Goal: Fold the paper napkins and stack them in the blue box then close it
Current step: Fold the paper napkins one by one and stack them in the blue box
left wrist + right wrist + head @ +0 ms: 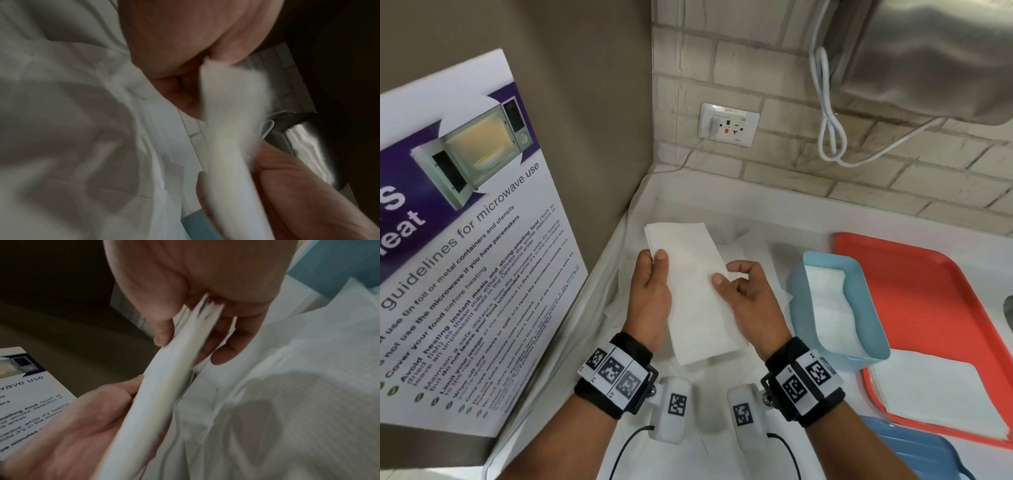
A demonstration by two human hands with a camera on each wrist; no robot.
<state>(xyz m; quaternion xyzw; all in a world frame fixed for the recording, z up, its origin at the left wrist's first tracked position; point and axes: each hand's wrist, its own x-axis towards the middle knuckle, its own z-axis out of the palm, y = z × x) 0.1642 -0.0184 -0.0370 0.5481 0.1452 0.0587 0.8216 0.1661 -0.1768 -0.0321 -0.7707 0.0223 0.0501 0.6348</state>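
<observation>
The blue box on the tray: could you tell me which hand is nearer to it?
Right. The right hand pinches the napkin just beside the blue box; the left hand grips the napkin's far edge.

- Our left hand [650,298] pinched the folded napkin [695,291] at its left edge, thumb on top.
- Our right hand [748,301] pinched its right edge, fingers loosely curled.
- Both forearms reached forward, wrists banded.
</observation>
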